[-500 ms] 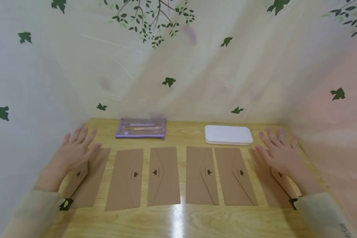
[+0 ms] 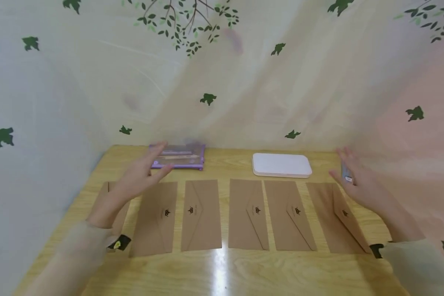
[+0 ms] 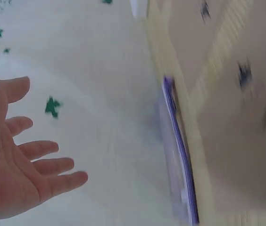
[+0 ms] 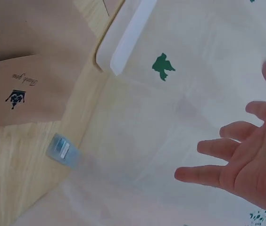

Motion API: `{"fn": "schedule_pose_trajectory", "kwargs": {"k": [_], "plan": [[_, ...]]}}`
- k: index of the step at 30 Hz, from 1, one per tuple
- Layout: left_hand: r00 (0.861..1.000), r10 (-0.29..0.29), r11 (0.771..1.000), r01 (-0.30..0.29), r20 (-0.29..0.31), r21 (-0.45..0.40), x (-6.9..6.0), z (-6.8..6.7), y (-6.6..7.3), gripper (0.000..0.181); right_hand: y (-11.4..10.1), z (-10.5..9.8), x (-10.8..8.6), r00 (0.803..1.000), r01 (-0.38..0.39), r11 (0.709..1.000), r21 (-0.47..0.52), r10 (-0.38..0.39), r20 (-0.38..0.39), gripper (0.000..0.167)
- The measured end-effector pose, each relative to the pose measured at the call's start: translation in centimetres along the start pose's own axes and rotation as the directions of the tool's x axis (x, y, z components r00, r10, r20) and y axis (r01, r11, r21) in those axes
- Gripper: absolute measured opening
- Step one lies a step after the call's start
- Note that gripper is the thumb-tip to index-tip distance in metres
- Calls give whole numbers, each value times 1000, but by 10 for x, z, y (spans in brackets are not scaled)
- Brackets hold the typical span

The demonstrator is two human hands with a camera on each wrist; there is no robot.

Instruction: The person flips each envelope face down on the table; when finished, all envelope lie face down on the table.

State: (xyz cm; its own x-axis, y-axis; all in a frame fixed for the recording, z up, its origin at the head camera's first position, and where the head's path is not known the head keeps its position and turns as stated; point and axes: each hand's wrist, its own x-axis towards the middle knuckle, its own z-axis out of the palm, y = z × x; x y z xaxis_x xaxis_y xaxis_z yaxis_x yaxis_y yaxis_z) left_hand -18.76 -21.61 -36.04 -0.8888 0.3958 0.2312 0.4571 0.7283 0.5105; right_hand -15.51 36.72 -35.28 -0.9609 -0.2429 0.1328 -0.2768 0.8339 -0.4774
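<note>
My left hand [image 2: 137,179] hovers above the leftmost brown envelope [image 2: 123,220] with its fingers spread, covering part of it. Its fingertips overlap the left end of a clear, purple-edged pencil pouch [image 2: 186,157]. In the left wrist view the palm is bare and the fingers hold nothing. Above the table's right side is my right hand [image 2: 366,187], fingers extended and palm turned inward. Beside its thumb in the head view shows a small bluish translucent object [image 2: 345,172] with a white label, its kind unclear. The right wrist view shows this object [image 4: 63,150] on the table, apart from the hand.
Several brown envelopes with crown prints, among them a middle one [image 2: 201,216] and the far-right one [image 2: 336,218], lie in a row. A white rounded flat case [image 2: 282,165] lies behind them. Leaf-printed cloth [image 2: 244,82] rises around the wooden table [image 2: 266,273].
My left hand has moved right, towards the pouch, uncovering the table's left edge. The right hand has shifted right and turned its palm inward, uncovering the far-right envelope.
</note>
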Motion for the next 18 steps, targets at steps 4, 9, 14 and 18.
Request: {"fn": "schedule_pose_trajectory", "kwargs": {"k": [4, 9, 14, 18], "plan": [[998, 30, 962, -13, 59, -271, 14, 24, 28, 63, 5, -8, -11, 996, -84, 988, 128, 86, -10, 66], [990, 38, 864, 34, 133, -502, 31, 58, 59, 57, 22, -10, -22, 991, -130, 983, 130, 134, -21, 64], [974, 97, 773, 55, 203, -632, 46, 91, 88, 58, 42, -8, -34, 995, -84, 989, 119, 90, -41, 57], [950, 126, 698, 120, 286, -706, 57, 118, 105, 55, 58, -5, -43, 988, -150, 982, 111, 151, -1, 58]]}}
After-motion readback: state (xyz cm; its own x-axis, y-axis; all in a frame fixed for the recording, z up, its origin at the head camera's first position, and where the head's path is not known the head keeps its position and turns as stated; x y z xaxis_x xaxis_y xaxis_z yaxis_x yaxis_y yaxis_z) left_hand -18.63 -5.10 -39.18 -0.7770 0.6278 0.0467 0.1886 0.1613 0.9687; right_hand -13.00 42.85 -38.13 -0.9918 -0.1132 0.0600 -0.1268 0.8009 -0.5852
